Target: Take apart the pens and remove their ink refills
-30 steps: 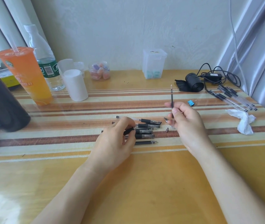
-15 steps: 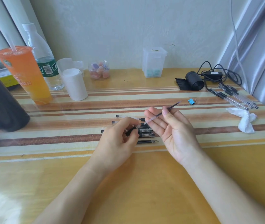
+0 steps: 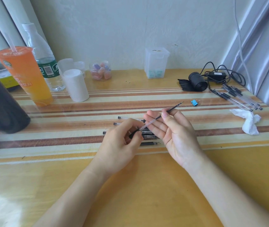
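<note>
Head view: the right hand [image 3: 178, 133] lies palm up just above the pen pile [image 3: 148, 137]. Its fingers are nearly straight, and the thumb pins the ink refill [image 3: 156, 120] against the forefinger. The refill slants from the left fingertips up and away to the right of the pile, its tip free in the air. The left hand [image 3: 119, 143], at the pile's left side, has its fingers curled and pinches a black pen part [image 3: 132, 134] where the refill's pale end meets it.

Beyond the pile to the right lies a blue binder clip [image 3: 194, 102]. Farther right are a crumpled tissue [image 3: 249, 122] and a row of clear pens [image 3: 240, 99] close to the table's [image 3: 130, 194] right edge. Nearer than the pile, smooth yellow tabletop carries only the forearms.
</note>
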